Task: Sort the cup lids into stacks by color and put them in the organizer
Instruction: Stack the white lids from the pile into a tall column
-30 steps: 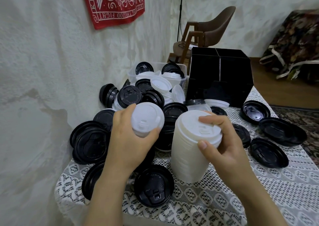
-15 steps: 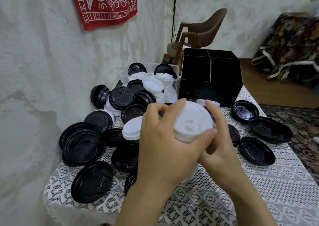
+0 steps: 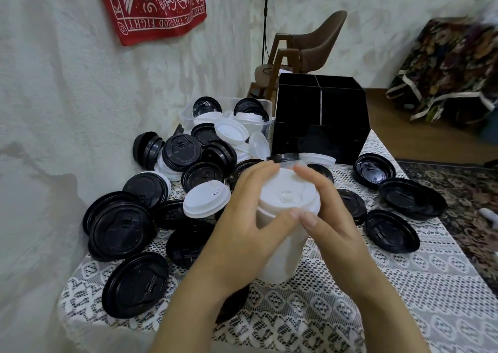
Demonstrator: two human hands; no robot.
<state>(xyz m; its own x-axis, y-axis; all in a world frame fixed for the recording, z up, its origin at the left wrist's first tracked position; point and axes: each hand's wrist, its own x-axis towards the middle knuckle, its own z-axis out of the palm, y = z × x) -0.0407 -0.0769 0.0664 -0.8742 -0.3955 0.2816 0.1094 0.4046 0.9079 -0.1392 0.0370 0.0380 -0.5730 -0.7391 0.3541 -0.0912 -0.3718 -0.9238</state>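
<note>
A tall stack of white lids (image 3: pixel 285 199) stands on the lace-covered table (image 3: pixel 404 285) in front of me. My left hand (image 3: pixel 242 228) and my right hand (image 3: pixel 331 220) both curl round the top of the stack, thumbs at its near side, fingertips at its far rim. Behind it sits the black organizer (image 3: pixel 320 120) with divided compartments. A loose white lid (image 3: pixel 206 200) lies just left of my left hand. Black lids (image 3: pixel 121 234) are spread over the left part of the table and several more (image 3: pixel 390 234) lie to the right.
A clear plastic tub (image 3: pixel 188 112) holding black and white lids stands at the back by the wall. The wall runs close along the table's left side. A brown chair (image 3: pixel 310 45) stands behind the organizer, and the table edge drops to the floor on the right.
My left hand carried a white lid over and set it on top of the white stack. Both hands now clasp the stack's top.
</note>
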